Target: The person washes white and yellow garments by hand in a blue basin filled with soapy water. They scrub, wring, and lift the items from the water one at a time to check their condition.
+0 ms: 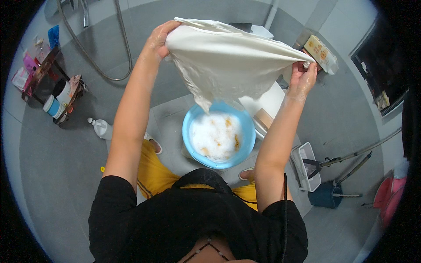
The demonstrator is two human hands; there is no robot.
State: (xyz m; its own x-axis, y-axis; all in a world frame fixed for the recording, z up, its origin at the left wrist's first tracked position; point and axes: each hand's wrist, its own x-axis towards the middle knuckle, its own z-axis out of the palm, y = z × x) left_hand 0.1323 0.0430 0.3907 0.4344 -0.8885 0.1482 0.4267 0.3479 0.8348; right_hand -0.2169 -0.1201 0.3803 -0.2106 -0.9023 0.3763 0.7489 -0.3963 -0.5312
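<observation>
A wet white cloth garment (223, 59) is stretched in the air between my two hands. My left hand (161, 38) grips its upper left edge. At the far right corner, the fingers of my right hand (303, 77) pinch a bunched bit of the fabric. The lower left part of the cloth hangs down over the back rim of a light blue plastic basin (186, 138). White suds (213, 134) fill the basin, with some yellow-orange fabric showing through them. The basin stands between my feet, and its far rim is partly hidden by the cloth.
Right of the basin is a white toilet (279, 95), partly behind my right forearm. A white pump bottle (101, 128) and a corner rack (42, 74) stand at the left. A shower hose (126, 59) hangs above. A mop bucket (325, 195) sits at the right.
</observation>
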